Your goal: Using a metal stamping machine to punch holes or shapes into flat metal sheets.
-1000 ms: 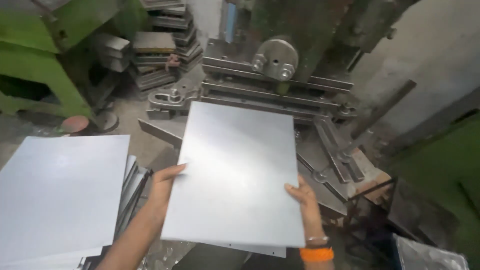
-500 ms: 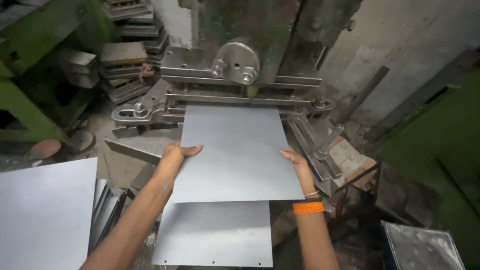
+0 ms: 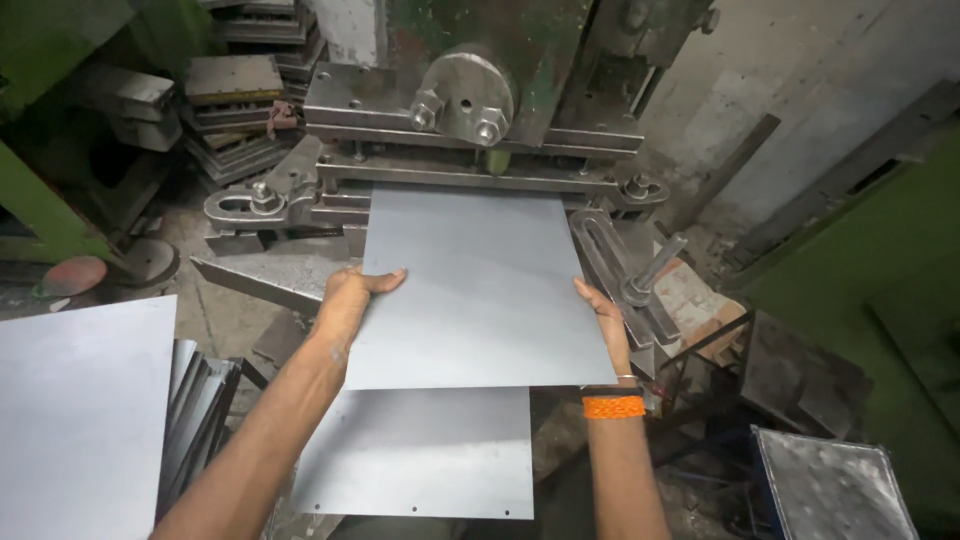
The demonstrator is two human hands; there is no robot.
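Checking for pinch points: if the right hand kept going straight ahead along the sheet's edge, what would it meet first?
Most likely the slotted steel clamp bar lying just ahead of the right hand, beside the metal sheet; depth is hard to judge, so it might pass just over it.

A grimy workshop floor [image 3: 200, 300] carries a green press's steel bed [image 3: 300, 275], where a grey metal sheet [image 3: 480, 290] lies flat. A second sheet [image 3: 420, 460] with small edge holes sits lower, a stack of sheets [image 3: 80, 410] alongside.

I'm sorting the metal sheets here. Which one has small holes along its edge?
The lower sheet, lying beneath the held sheet, shows small holes along its near edge. The held one and the left stack show none.
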